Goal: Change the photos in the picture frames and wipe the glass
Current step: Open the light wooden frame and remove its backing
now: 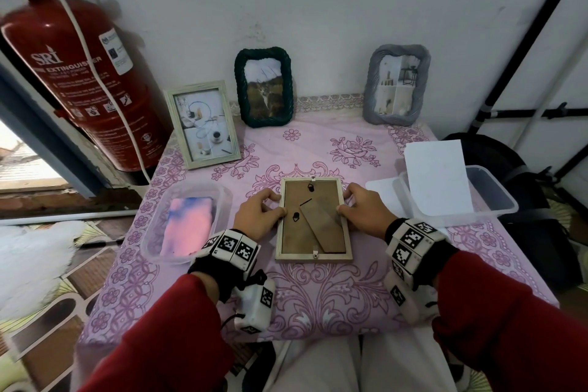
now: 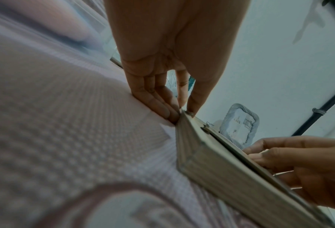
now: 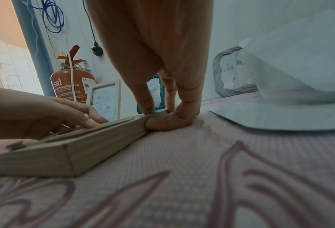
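Note:
A pale wooden picture frame (image 1: 313,219) lies face down in the middle of the table, its brown backing board and stand leg facing up. My left hand (image 1: 276,205) pinches its left edge, thumb on the backing board. In the left wrist view the left hand (image 2: 182,110) grips the frame (image 2: 221,169) near a far corner. My right hand (image 1: 343,203) grips the right edge. In the right wrist view its curled fingers (image 3: 162,123) press against the frame (image 3: 84,148) side, with the thumb on top. A pink and blue cloth (image 1: 187,226) lies in a clear tub on the left.
Three frames stand at the back: a pale one (image 1: 203,124), a dark green one (image 1: 264,87), a grey one (image 1: 396,84). A clear tub (image 1: 490,200) on the right holds a white sheet (image 1: 439,181). A red fire extinguisher (image 1: 79,73) hangs at the left.

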A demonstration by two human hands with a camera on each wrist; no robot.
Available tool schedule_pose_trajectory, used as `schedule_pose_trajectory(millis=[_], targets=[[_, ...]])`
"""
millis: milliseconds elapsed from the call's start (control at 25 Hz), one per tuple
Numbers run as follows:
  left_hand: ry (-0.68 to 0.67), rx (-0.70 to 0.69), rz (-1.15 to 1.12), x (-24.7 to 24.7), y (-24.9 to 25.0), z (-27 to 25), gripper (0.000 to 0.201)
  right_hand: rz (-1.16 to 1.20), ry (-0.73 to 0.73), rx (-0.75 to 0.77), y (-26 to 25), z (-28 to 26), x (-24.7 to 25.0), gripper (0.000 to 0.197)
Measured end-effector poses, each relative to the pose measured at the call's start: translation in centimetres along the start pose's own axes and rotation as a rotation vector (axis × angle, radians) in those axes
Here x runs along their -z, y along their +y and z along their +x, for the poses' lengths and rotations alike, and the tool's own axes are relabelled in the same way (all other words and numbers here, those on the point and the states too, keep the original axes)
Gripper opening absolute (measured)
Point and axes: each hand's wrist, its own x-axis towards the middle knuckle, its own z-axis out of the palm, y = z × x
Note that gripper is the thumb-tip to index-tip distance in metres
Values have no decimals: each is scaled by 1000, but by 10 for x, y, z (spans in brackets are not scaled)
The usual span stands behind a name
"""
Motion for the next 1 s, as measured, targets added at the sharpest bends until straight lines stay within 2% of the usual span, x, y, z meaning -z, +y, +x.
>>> schedule_pose_trajectory(millis=[200, 320, 480, 520, 600, 640, 760, 840, 1000], targets=[[-11, 30, -46, 0, -1, 1, 16, 292, -78, -118, -2, 0, 6, 15], [-37, 36, -49, 2, 0, 1, 15, 320, -94, -136, -3, -1, 9, 16], [-140, 44, -10, 7, 6, -3, 35, 367, -241, -195, -5, 1, 15, 15], [-123, 1, 37, 8, 8, -6, 38, 261, -249, -156, -7, 3, 16, 15], [-48, -168, 179, 9, 13, -16, 38, -93, -106, 5, -13, 12, 18, 25], [-61, -268, 224, 9, 16, -22, 36, -188, -35, 90, -17, 17, 18, 29], [-318, -515, 296, 7, 21, -37, 34, -234, 4, 231, -29, 32, 21, 28], [-437, -574, 386, 7, 20, -42, 40, -275, -44, 249, -35, 41, 20, 30], [-486, -612, 500, 9, 17, -44, 46, -401, -79, 263, -47, 50, 13, 32]])
